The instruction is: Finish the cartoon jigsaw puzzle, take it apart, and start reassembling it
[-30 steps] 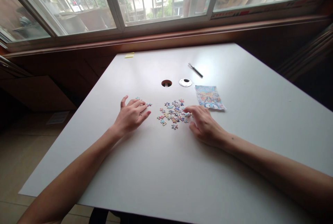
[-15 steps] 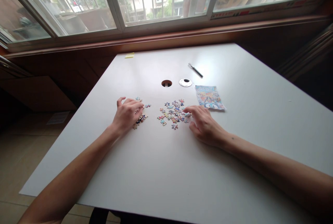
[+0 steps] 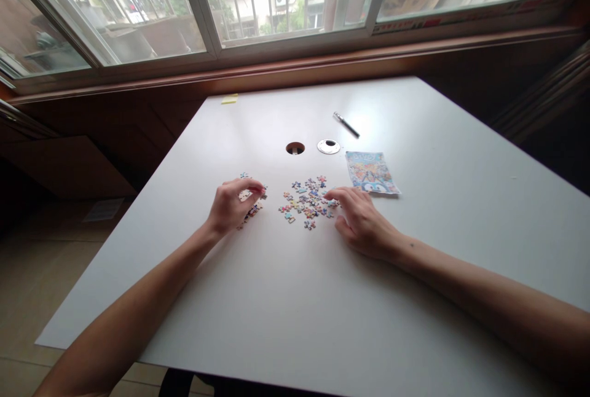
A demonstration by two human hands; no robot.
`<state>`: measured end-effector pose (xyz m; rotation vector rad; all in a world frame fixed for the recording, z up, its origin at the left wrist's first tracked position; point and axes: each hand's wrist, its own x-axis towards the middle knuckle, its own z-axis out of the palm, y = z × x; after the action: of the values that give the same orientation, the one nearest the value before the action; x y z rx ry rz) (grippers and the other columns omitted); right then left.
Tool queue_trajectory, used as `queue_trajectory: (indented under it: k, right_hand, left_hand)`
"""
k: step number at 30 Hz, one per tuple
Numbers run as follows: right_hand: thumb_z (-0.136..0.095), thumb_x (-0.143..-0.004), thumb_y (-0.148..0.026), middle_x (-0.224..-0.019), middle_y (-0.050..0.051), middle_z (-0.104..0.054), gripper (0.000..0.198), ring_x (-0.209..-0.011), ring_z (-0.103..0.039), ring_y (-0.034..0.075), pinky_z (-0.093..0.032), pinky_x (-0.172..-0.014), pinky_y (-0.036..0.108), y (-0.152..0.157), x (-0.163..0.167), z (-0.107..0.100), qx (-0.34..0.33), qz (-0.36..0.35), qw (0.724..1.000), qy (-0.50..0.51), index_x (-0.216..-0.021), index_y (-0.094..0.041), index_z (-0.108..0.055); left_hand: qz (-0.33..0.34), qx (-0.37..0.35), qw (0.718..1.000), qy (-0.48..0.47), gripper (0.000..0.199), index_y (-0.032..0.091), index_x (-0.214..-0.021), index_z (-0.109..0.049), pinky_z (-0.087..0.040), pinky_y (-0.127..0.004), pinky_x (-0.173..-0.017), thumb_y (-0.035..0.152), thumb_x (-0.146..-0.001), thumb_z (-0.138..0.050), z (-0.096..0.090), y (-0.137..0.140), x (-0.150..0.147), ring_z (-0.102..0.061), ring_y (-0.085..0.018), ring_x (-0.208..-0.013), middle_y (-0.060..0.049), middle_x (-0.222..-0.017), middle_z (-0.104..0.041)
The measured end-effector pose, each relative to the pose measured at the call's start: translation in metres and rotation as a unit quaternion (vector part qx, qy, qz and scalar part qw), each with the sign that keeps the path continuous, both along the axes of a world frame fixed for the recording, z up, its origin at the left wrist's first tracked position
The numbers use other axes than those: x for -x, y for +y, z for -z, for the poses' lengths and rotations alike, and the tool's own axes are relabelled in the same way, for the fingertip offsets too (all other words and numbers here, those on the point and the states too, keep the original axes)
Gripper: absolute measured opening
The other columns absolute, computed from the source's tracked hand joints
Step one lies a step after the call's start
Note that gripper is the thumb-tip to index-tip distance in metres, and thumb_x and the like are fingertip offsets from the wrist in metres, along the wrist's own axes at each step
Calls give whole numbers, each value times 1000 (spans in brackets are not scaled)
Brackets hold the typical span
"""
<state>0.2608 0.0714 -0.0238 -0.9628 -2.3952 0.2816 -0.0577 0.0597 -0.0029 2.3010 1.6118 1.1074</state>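
Observation:
Between thumb and forefinger, my left hand (image 3: 232, 203) pinches a small puzzle piece (image 3: 264, 195), above the right side of a small group of puzzle pieces (image 3: 251, 212) that it partly covers. A wider scatter of colourful puzzle pieces (image 3: 306, 200) lies flat on the white table (image 3: 295, 298), to the right of that group. My right hand (image 3: 362, 219) rests at the right edge of the scatter, its forefinger stretched out and touching or just over the pieces there. Its thumb is apart from the forefinger, and I see nothing held in it.
A printed picture sheet (image 3: 372, 171) lies just beyond my right hand. Farther back are a round cable hole (image 3: 295, 148), its silvery cover (image 3: 329, 146) and a dark pen (image 3: 346, 125). A yellow sticker (image 3: 229, 99) marks the far left corner, below the window.
My left hand has drawn its thumb and forefinger together, lifting a puzzle piece, and moved slightly to the right. My right hand stays in place.

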Motion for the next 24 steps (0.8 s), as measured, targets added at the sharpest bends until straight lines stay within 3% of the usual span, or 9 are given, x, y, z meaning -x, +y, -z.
queue_trajectory:
  k: [2, 7, 10, 14, 16, 20, 24]
  right_hand:
    - [-48, -76, -2, -119, 10, -61, 53, -113, -54, 30, -42, -96, 49, 0, 0, 0, -1, 1, 1000, 1, -124, -24, -45]
    - [-48, -76, -3, -120, 10, -61, 54, -114, -54, 31, -42, -96, 50, 0, -1, 1, -6, 1, 1000, 0, -125, -25, -45]
    - [-48, -75, -3, -119, 10, -61, 54, -114, -54, 30, -42, -96, 50, 0, -1, 1, -4, 0, 1000, 0, -125, -25, -45]
    - [-48, -76, -3, -119, 10, -60, 53, -113, -54, 30, -43, -96, 49, 0, 0, 1, -5, 3, 1000, -3, -124, -24, -45]
    - [-48, -76, -2, -119, 11, -60, 53, -112, -54, 30, -43, -95, 49, 0, 0, 0, -5, 6, 1000, -5, -124, -23, -45]
    - [-47, -76, -3, -119, 10, -60, 53, -112, -54, 30, -43, -95, 49, 0, 0, 0, -1, 3, 1000, -5, -124, -24, -45]
    - [-47, -75, -3, -119, 11, -60, 54, -112, -54, 30, -43, -94, 49, 0, 0, 0, -4, 5, 1000, -5, -125, -24, -45]
  left_hand:
    - [34, 18, 999, 30, 8, 24, -93, -71, -45, -39, -97, 28, -92, -63, 3, -4, -8, -70, -18, -88, 0, -91, -77]
    - [1, -14, 993, 118, 10, 24, -96, -72, -40, -42, -97, 26, -93, -62, 7, -7, -10, -64, -22, -104, -3, -104, -74]
    - [29, -24, 986, 162, 18, 26, -88, -74, -36, -43, -98, 29, -95, -57, 3, -12, -11, -61, -23, -106, -3, -103, -72]
    - [90, 12, 967, 236, 30, 33, -120, -69, -27, -49, -105, 41, -93, -57, 1, -18, -18, -50, -29, -125, -5, -131, -63]
    - [71, 24, 966, 247, 43, 32, -135, -59, -25, -51, -107, 45, -94, -55, 2, -18, -19, -44, -32, -132, -7, -140, -57]
    - [5, 39, 972, 231, 48, 27, -141, -53, -19, -52, -111, 46, -97, -49, 4, -16, -17, -42, -33, -134, -9, -136, -61]
    - [110, 55, 961, 249, 53, 31, -150, -41, -13, -50, -117, 45, -99, -45, 3, -16, -19, -37, -30, -141, -4, -150, -51]
